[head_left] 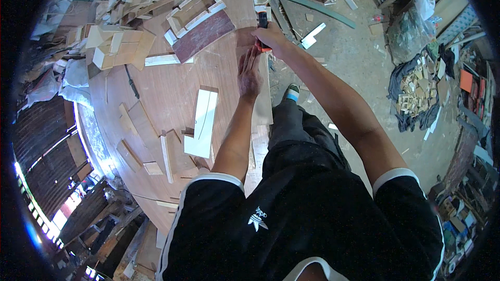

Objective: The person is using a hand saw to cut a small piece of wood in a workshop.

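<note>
At the right edge of the wooden worktable (pixel 229 47), my right hand (pixel 273 38) is closed around a black-and-orange hand tool (pixel 262 19). Its black end points away from me and an orange part shows below my fingers; its exact kind is unclear. Just left of it, my left hand (pixel 249 77) lies with fingers stretched out along the table edge and holds nothing visible. A white L-shaped board (pixel 203 119) lies nearer to me, left of my left forearm. Farther off, a maroon panel (pixel 204 36) lies against an open wooden frame (pixel 195 9).
Small wooden box-like pieces (pixel 117 47) and scraps pile up at the far left of the table. A dark thin tool (pixel 132 82) and several loose boards (pixel 177 151) lie at left. On the floor at right are a green strip (pixel 320 10) and a sack of offcuts (pixel 419 88).
</note>
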Motion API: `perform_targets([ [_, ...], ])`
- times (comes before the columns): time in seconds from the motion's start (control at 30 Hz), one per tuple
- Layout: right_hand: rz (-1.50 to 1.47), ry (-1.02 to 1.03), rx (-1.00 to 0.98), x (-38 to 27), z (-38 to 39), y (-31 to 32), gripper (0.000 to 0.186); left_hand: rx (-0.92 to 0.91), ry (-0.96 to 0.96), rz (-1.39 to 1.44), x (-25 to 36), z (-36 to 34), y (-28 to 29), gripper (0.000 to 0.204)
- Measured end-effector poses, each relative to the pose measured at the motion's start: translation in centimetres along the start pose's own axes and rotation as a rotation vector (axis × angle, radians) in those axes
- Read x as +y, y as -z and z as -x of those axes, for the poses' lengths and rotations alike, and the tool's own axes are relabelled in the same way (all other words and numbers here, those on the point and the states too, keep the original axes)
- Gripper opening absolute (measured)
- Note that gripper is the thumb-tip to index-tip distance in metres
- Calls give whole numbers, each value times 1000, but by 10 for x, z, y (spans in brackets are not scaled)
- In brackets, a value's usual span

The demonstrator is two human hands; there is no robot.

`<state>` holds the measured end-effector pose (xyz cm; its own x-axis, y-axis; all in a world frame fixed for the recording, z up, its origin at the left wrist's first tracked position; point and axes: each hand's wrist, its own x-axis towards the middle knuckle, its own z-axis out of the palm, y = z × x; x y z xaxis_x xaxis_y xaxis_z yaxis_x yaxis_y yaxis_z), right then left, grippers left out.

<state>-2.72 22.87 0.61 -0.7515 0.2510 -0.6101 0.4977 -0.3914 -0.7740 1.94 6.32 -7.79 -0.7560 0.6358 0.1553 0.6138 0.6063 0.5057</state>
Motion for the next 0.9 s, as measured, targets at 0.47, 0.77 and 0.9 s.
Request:
perform_targets([
  [0.47,223,56,225,21,14,-11,5,-127,-4,-77,-9,7,-6,73],
  [0.77,389,273,340,27,54,-19,20,-91,8,-92,-12,6,-14,66],
  [0.9,353,298,332,38,55,-21,23,-42,-5,-109,-14,8,-20,59],
])
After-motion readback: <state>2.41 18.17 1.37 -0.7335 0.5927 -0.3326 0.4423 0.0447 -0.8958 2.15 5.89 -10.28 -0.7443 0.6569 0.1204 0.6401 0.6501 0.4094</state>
